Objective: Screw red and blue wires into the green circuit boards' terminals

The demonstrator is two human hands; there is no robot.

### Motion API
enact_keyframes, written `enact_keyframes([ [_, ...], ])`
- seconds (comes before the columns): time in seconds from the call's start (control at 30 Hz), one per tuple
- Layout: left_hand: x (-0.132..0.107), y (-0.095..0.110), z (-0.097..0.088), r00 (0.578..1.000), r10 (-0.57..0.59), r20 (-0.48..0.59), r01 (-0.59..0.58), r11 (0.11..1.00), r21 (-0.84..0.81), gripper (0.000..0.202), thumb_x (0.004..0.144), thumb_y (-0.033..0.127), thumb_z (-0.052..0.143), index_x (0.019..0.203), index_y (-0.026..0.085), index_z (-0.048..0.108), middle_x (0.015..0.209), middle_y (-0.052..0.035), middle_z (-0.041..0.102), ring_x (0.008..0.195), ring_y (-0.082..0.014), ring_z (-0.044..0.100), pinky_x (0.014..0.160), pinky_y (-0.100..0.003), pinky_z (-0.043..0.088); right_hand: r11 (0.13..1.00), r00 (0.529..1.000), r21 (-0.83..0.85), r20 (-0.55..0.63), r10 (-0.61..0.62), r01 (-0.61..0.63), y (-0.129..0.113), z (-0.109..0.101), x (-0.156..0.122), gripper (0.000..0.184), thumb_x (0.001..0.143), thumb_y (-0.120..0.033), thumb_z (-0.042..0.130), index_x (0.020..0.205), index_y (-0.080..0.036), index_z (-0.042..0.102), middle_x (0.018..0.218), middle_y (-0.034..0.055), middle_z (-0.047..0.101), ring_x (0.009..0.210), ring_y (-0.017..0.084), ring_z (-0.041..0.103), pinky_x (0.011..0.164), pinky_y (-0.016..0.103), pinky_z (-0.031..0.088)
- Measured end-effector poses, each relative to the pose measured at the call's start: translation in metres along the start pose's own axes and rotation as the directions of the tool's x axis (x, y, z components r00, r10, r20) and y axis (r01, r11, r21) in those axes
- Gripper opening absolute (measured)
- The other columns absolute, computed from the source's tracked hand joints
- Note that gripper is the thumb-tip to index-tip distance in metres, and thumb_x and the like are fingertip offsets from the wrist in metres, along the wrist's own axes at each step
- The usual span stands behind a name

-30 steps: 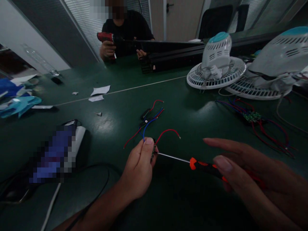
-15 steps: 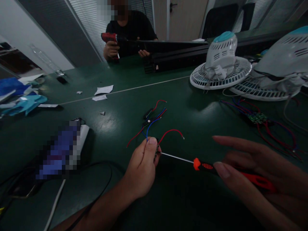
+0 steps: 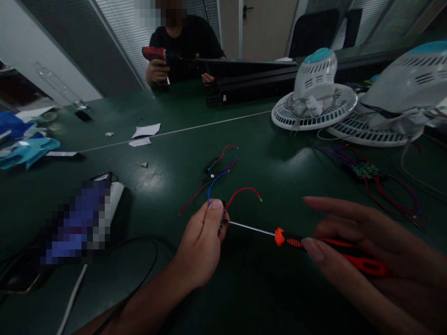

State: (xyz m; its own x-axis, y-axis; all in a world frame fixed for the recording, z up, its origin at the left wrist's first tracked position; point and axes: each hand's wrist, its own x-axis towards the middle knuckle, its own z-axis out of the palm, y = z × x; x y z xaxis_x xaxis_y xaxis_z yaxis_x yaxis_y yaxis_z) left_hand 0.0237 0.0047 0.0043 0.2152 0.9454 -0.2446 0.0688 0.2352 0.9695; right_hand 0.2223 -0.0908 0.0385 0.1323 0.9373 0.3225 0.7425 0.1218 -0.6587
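Between left fingers (image 3: 213, 215), circuit board (image 3: 221, 222) beside screwdriver shaft (image 3: 251, 228)

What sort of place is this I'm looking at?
Probably a small workshop, judging by the screwdriver, the wired circuit board on the table, and another person's red drill.

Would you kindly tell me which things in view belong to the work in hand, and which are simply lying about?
Belonging to the work:
circuit board, wired red and blue, in the left hand
screwdriver, tip at the board, handle against the right hand

Apparently just lying about:
two white fan units
second circuit board
paper scraps
clear bottle
black wired pieces beyond the left hand, perhaps related
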Motion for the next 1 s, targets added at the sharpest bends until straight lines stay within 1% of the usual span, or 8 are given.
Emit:
enact_keyframes([
  [0.17, 0.0, -0.0004, -0.0003, 1.0, -0.009, 0.005, 0.009, 1.0, -0.008, 0.043, 0.089, 0.055, 0.053, 0.065, 0.02, 0.059, 0.053, 0.0052, 0.046, 0.049, -0.011, 0.04, 0.044, -0.021, 0.032, 0.997, 0.996, -0.008, -0.053, 0.071, -0.072, -0.0054, -0.0005, -0.0021, 0.032, 0.086, -0.042, 0.062, 0.118, -0.039, 0.056, 0.08, -0.0048, 0.072, 0.059, 0.015, 0.071, 0.038, 0.018, 0.05],
  [0.27, -0.0004, 0.0001, -0.0001, 1.0, -0.03, 0.0, 0.03, 0.999, -0.035, 0.041, 0.088, 0.055, 0.054, 0.067, 0.02, 0.06, 0.055, 0.0054, 0.046, 0.05, -0.011, 0.041, 0.045, -0.021, 0.033, 0.996, 0.996, -0.026, -0.031, 0.08, -0.081, -0.0045, -0.0028, -0.0034, 0.034, 0.086, -0.043, 0.063, 0.119, -0.038, 0.056, 0.082, -0.0049, 0.072, 0.061, 0.014, 0.071, 0.043, 0.018, 0.052],
  [0.37, -0.0011, 0.0014, -0.0001, 1.0, -0.03, -0.006, 0.03, 0.999, -0.018, 0.041, 0.088, 0.054, 0.055, 0.066, 0.019, 0.06, 0.056, 0.0051, 0.047, 0.05, -0.0111, 0.042, 0.046, -0.021, 0.034, 0.997, 0.998, -0.047, 0.022, 0.061, -0.059, -0.0015, -0.0041, -0.0033, 0.034, 0.09, -0.046, 0.057, 0.123, -0.038, 0.055, 0.082, -0.0049, 0.072, 0.063, 0.015, 0.072, 0.05, 0.022, 0.056],
  [0.5, -0.0016, 0.003, -0.0004, 0.999, -0.031, -0.007, 0.031, 1.0, 0.006, 0.042, 0.087, 0.056, 0.055, 0.066, 0.019, 0.061, 0.055, 0.0047, 0.047, 0.049, -0.0112, 0.043, 0.045, -0.021, 0.035, 0.998, 0.997, 0.03, 0.061, 0.051, -0.053, -0.001, -0.0023, -0.0007, 0.027, 0.098, -0.038, 0.045, 0.123, -0.037, 0.054, 0.069, -0.0062, 0.072, 0.049, 0.014, 0.069, 0.037, 0.02, 0.048],
  [0.6, -0.0016, 0.0026, -0.0005, 0.999, -0.043, 0.002, 0.043, 0.999, -0.016, 0.042, 0.087, 0.056, 0.055, 0.067, 0.02, 0.06, 0.055, 0.0051, 0.047, 0.049, -0.011, 0.042, 0.044, -0.021, 0.034, 0.998, 0.999, 0.058, 0.038, 0.027, -0.029, -0.0029, -0.0014, 0.0011, 0.024, 0.097, -0.034, 0.049, 0.12, -0.035, 0.056, 0.058, -0.0083, 0.067, 0.037, 0.012, 0.062, 0.031, 0.02, 0.042],
  [0.73, -0.0012, 0.0014, -0.0006, 0.999, -0.037, -0.004, 0.037, 0.999, -0.009, 0.042, 0.088, 0.056, 0.054, 0.067, 0.02, 0.06, 0.056, 0.0049, 0.047, 0.05, -0.0109, 0.042, 0.045, -0.021, 0.034, 0.997, 0.999, 0.072, 0.039, -0.007, 0.004, -0.0055, -0.0034, 0.002, 0.027, 0.095, -0.031, 0.052, 0.122, -0.034, 0.052, 0.061, -0.0077, 0.067, 0.044, 0.014, 0.066, 0.036, 0.022, 0.048],
  [0.83, -0.001, 0.0013, -0.0005, 0.999, -0.043, -0.017, 0.042, 0.999, -0.016, 0.042, 0.086, 0.056, 0.057, 0.067, 0.019, 0.061, 0.056, 0.0047, 0.047, 0.05, -0.011, 0.042, 0.045, -0.021, 0.034, 0.998, 0.999, 0.056, 0.044, -0.016, 0.013, -0.0064, -0.004, 0.0025, 0.027, 0.095, -0.03, 0.051, 0.121, -0.035, 0.05, 0.061, -0.0071, 0.067, 0.046, 0.015, 0.067, 0.035, 0.022, 0.046],
  [1.0, -0.0005, 0.0011, -0.0001, 0.999, -0.032, -0.012, 0.031, 0.999, -0.015, 0.042, 0.087, 0.055, 0.056, 0.066, 0.019, 0.061, 0.053, 0.0051, 0.046, 0.047, -0.0105, 0.041, 0.043, -0.02, 0.032, 0.999, 0.999, 0.028, 0.033, -0.022, 0.021, -0.0046, -0.0023, 0.0014, 0.033, 0.092, -0.031, 0.055, 0.124, -0.035, 0.049, 0.071, -0.0046, 0.073, 0.052, 0.016, 0.07, 0.037, 0.021, 0.048],
])
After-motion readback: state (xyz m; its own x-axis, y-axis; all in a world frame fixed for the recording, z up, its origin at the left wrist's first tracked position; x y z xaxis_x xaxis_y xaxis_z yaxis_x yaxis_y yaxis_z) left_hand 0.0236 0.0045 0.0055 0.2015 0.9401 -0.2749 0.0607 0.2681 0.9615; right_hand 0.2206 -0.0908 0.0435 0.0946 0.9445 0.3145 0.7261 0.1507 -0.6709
